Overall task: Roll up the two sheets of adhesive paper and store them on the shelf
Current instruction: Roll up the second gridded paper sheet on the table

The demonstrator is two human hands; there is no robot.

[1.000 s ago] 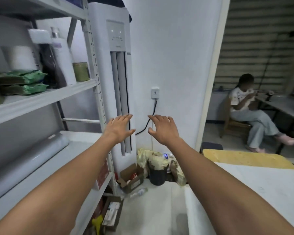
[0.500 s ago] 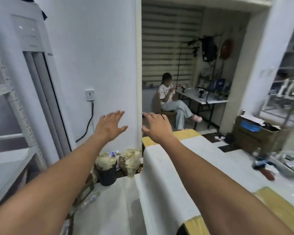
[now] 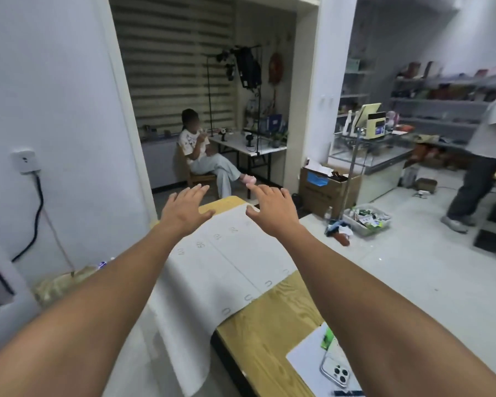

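View from a head-worn camera, looking down two bare forearms stretched out over a long wooden table (image 3: 275, 325). The left hand (image 3: 184, 213) and right hand (image 3: 272, 213) are both empty, palms down, fingers straight and spread wide. They hover over the far end of the table, and it is not clear whether the fingertips touch anything.

A white sheet of adhesive paper (image 3: 235, 267) lies flat across the far part of the table, beneath and between the arms. Its left side spills over the table edge and hangs toward the floor. Faint printed numbers and ruled lines run across it (it looks like a backing grid).

The hanging side falls in soft folds, so the sheet is probably thin, light and limp, easy to crease and likely to slide on the wood. A sensible hold would be the two corners of one short end, one hand on each, so the roll starts straight.

Counts: one sheet is in view, though the task names two, and no shelf holding a roll is visible. There are two hands, one phone (image 3: 335, 371) lying on one white pad (image 3: 307, 353) at the near end, one seated person (image 3: 201, 156), and one standing person (image 3: 487, 156).
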